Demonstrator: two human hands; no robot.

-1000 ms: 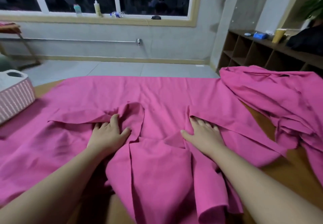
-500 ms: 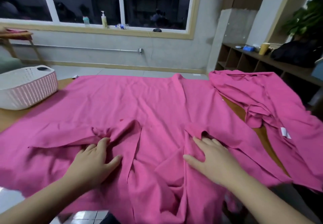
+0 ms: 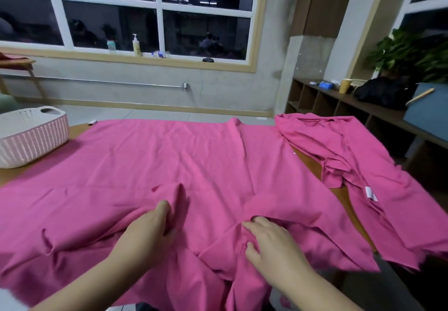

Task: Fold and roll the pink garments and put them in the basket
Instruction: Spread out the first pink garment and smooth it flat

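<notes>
At the far left stands the white basket (image 3: pixel 31 136), on the wooden surface (image 3: pixel 77 130), just beside the left edge of the spread garment. It is well apart from both hands, and the left hand is the nearer one to it, so I judge a finished roll would travel leftward and away from the person.

The spread pink garment (image 3: pixel 169 160) covers most of the surface. Its long axis runs from left to right across the view, and its near edge hangs over the side toward the person. The cloth is matte, thin and soft, with many small creases and two raised flaps close to the hands.

The left hand (image 3: pixel 148 233) lies on the garment near its near edge, with its fingers curled into a bunched fold of cloth, which it seems to grip. The right hand (image 3: pixel 269 240) is just to the right, fingers bent and partly tucked under the edge of another flap, pinching it.

Farther right, a second pink garment (image 3: pixel 363 165) lies crumpled in a heap, with a white label showing, partly overlapping the first. It is nearer to the right hand.
</notes>
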